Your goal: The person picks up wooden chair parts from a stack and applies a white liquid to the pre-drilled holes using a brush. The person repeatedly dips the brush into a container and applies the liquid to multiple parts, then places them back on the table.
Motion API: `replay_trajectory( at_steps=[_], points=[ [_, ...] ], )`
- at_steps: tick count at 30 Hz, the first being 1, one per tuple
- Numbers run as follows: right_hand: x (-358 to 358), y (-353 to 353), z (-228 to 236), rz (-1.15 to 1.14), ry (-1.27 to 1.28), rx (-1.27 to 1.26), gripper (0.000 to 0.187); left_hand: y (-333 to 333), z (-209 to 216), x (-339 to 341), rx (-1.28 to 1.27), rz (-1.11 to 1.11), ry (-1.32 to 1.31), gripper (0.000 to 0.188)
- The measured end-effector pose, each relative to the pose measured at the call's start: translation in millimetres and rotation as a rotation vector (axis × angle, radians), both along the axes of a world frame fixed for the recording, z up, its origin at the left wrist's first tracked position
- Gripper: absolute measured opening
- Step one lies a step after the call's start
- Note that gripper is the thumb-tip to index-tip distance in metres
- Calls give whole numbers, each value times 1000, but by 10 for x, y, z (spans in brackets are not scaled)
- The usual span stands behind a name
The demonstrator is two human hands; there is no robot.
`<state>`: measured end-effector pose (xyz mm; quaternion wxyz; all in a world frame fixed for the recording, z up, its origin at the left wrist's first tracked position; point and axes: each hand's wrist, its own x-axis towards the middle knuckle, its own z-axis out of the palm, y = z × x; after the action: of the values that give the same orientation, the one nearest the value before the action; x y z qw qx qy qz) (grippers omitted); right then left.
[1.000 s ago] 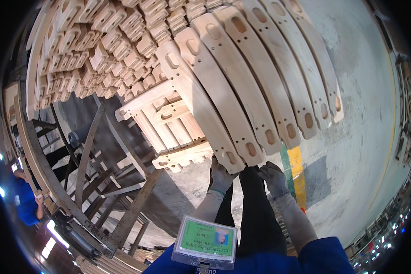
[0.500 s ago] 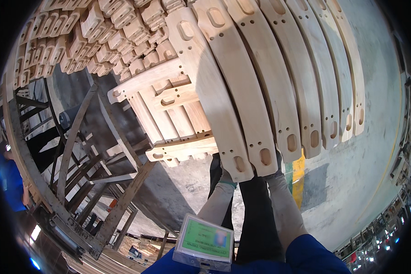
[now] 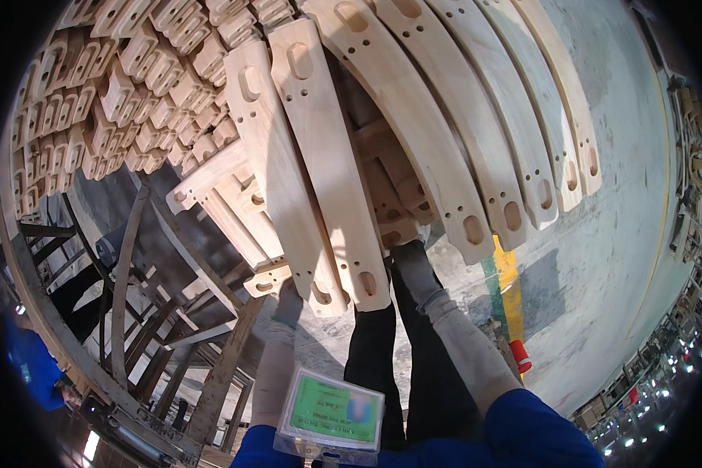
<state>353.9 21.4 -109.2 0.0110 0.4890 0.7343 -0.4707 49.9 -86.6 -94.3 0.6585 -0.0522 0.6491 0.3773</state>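
Two pale wooden slats, each with an oval slot and small round holes near the end, lie side by side: a left slat [image 3: 277,179] and a right slat [image 3: 335,171]. My gloved left hand [image 3: 289,301] grips the left slat's near end at its outer edge, fingers partly hidden behind the wood. To the right of the right slat's near end, apart from it, is my gloved right hand [image 3: 415,273]; its fingertips are unclear near the lower wooden pieces. Several curved slats [image 3: 413,117] lie in a row further right, across a gap.
Slotted wooden pieces [image 3: 78,117] are piled high at the far left. Under the slats is a layered stack of wooden parts [image 3: 230,207]. A metal frame [image 3: 125,288] stands at left, with a person in blue [image 3: 35,363] beyond. A red object [image 3: 520,356] lies by the yellow floor stripe [image 3: 508,285].
The two near slats have shifted left, away from the row, opening a gap that shows the wood below. My left hand moved left with them; my right hand has come away from the slat ends.
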Motion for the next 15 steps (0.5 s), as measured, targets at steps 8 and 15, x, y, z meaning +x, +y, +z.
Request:
replay_trajectory(
  at_steps=[8, 15],
  points=[
    [-857, 1519, 357, -885, 530, -678, 44, 1686, 311, 75, 191, 150, -76, 67],
    [-1139, 1458, 369, -933, 991, -781, 45, 1633, -11, 158, 199, 221, -218, 67]
  ],
)
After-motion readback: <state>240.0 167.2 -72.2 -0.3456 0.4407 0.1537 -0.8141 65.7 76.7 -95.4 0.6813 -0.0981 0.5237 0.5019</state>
